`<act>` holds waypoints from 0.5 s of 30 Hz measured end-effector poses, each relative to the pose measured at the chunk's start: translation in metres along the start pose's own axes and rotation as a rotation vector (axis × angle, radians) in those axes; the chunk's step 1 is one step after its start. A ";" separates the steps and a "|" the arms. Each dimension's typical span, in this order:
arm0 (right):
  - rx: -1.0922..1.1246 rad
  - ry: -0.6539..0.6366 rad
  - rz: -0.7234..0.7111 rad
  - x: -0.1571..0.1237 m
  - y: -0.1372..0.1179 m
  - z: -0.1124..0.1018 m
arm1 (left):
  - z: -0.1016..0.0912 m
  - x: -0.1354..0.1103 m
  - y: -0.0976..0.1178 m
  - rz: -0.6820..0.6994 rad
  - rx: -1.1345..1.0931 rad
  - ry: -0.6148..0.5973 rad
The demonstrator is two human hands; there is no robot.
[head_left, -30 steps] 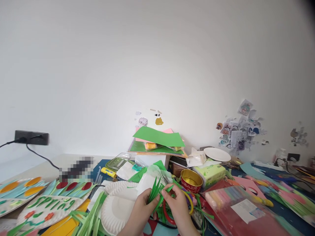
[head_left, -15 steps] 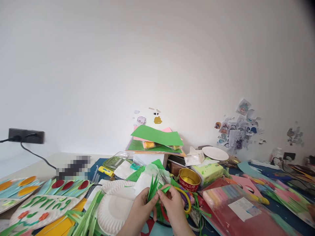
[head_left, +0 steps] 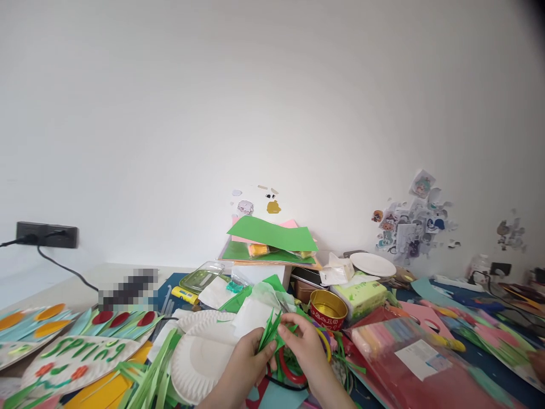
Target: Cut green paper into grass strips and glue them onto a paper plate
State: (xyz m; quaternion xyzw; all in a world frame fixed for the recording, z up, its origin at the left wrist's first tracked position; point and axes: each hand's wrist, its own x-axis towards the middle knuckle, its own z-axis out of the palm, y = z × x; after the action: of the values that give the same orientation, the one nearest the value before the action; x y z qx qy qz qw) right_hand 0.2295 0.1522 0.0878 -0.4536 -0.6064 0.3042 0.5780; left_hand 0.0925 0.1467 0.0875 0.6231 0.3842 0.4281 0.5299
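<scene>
My left hand (head_left: pixel 250 359) is closed around a small bunch of green paper strips (head_left: pixel 269 329), whose pointed tips stick up above the fingers. Touching the same bunch from the right, my right hand (head_left: pixel 301 341) pinches at the strips with thumb and forefinger. Under and behind the hands lie red and yellow ring handles (head_left: pixel 293 374), partly hidden, among loose green scraps. A white paper plate (head_left: pixel 193 363) sits left of my left hand, with long green paper strips (head_left: pixel 157 369) beside it. Crumpled white tissue (head_left: pixel 251 312) lies just beyond the fingers.
A red and gold tin (head_left: pixel 327 309) stands right of the hands, before a green tissue pack (head_left: pixel 360 298). Farther right lies a red plastic folder (head_left: pixel 417 363). Decorated plates, one lettered "Spring" (head_left: pixel 80 355), lie left. Stacked coloured paper (head_left: pixel 270 234) rests against the wall.
My right hand has lifted a little and its fingers have shifted over the strips. The bunch has tilted to the right, its tips leaning more. The left hand keeps its hold.
</scene>
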 end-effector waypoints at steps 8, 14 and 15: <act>-0.071 0.090 -0.056 0.001 -0.001 -0.003 | 0.002 -0.003 -0.001 -0.051 0.020 -0.058; -0.086 -0.019 -0.035 -0.001 -0.003 0.001 | 0.003 0.002 -0.017 -0.053 0.022 -0.070; -0.093 -0.028 -0.039 -0.002 -0.004 0.002 | 0.004 0.003 -0.019 -0.033 0.025 -0.065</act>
State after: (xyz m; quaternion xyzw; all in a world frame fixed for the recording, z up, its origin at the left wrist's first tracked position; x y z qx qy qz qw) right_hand 0.2265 0.1497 0.0899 -0.4640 -0.6367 0.2707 0.5533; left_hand 0.0964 0.1510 0.0693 0.6368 0.3824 0.3941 0.5413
